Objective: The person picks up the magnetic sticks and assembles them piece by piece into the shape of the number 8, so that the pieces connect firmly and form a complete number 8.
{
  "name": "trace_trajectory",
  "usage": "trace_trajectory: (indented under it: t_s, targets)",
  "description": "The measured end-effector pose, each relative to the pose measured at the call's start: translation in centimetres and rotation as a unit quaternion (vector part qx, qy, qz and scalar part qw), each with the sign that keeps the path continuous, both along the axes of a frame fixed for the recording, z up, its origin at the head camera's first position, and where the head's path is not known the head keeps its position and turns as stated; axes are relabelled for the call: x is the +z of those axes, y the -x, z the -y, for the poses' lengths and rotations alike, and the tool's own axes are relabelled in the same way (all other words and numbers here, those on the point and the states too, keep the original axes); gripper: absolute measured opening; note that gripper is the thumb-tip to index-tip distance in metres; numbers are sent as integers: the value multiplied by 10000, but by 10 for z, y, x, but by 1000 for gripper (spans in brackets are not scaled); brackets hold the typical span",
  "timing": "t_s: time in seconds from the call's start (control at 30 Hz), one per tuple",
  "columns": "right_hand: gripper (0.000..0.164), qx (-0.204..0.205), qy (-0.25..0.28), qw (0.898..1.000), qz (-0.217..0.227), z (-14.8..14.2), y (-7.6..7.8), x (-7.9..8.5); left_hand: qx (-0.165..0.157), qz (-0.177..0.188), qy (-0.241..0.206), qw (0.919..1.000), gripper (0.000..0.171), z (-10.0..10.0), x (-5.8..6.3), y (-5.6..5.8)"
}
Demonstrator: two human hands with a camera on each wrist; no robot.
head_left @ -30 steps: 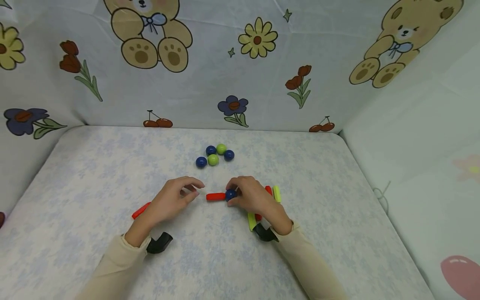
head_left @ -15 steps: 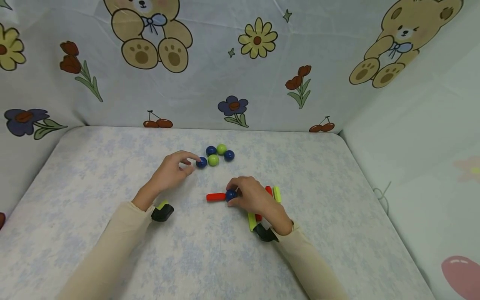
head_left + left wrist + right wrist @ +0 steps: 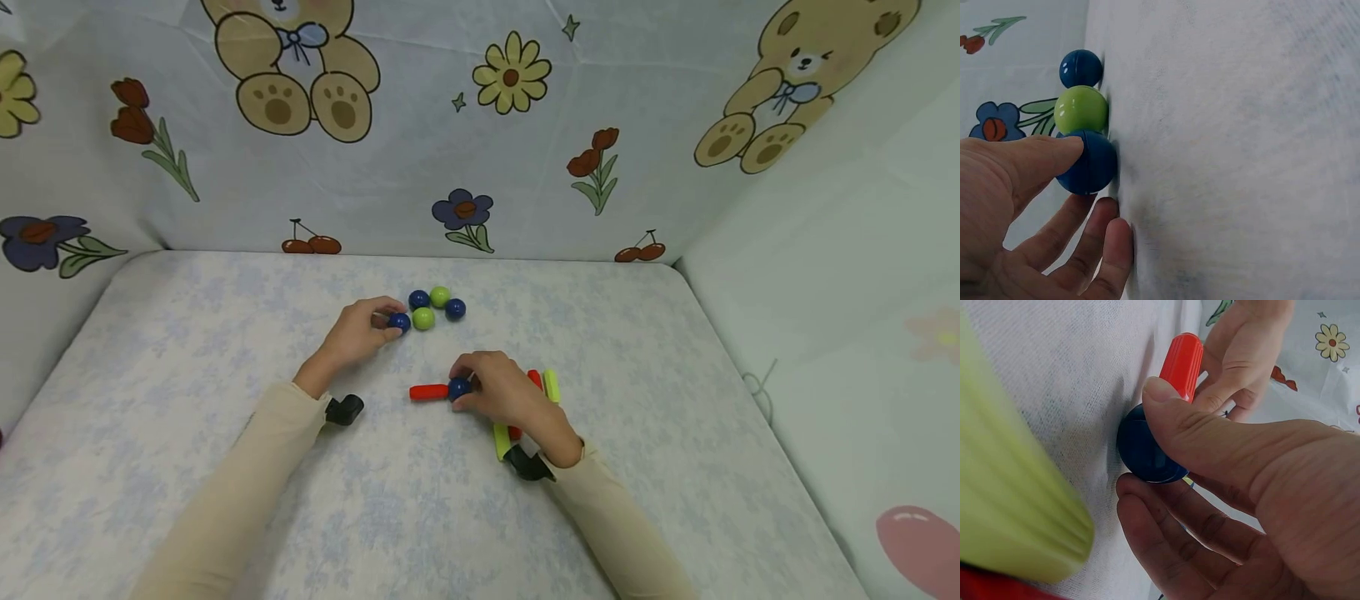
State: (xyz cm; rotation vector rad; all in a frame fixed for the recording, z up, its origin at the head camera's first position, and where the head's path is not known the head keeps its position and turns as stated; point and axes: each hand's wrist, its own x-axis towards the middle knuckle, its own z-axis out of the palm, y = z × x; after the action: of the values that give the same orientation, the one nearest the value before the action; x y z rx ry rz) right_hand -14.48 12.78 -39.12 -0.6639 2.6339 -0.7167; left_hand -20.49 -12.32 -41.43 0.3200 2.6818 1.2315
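At the left of a small cluster, my left hand (image 3: 354, 335) pinches a glossy blue ball (image 3: 400, 322) between thumb and fingers. The left wrist view shows the thumb on this blue ball (image 3: 1094, 165), beside a green ball (image 3: 1079, 109). Nearer the middle of the table, my right hand (image 3: 498, 390) grips another blue ball (image 3: 459, 388). A red ribbed stick (image 3: 428, 392) points left from that ball, its end against it. In the right wrist view the thumb covers part of where the red stick (image 3: 1183, 365) meets the blue ball (image 3: 1144, 447).
Beside the left hand's ball lie two green balls, one nearer (image 3: 423, 318), and two more blue ones, one at right (image 3: 455, 309). Around my right wrist are red sticks (image 3: 535, 379) and yellow-green sticks (image 3: 552, 385), partly hidden. A patterned cloth wall (image 3: 405, 167) rises behind the table.
My left hand has moved forward from beside the red stick to the cluster and closed its fingers on the leftmost blue ball. The right hand keeps its place and grip.
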Motion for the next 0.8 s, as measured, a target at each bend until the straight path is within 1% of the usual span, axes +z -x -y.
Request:
trace_trajectory:
  t_s: [0.1, 0.23, 0.33, 0.4, 0.6, 0.8]
  targets:
    - [33, 5, -6, 10000, 7, 1, 0, 1, 0, -22, 72, 10000, 35, 2, 2, -4]
    - [34, -5, -36, 10000, 33, 2, 0, 1, -175, -126, 141, 9997, 37, 7, 3, -12]
    - [34, -18, -62, 10000, 34, 2, 0, 1, -324, -253, 163, 9990, 40, 11, 4, -20]
    - [34, -17, -55, 10000, 30, 2, 0, 1, -378, -273, 113, 9988, 39, 12, 4, -27]
    - [34, -8, -47, 10000, 23, 2, -1, 0, -494, -161, -69, 9986, 35, 17, 8, -45]
    - [34, -50, -99, 9999, 5, 2, -1, 0, -691, -84, -132, 9975, 32, 19, 11, -62]
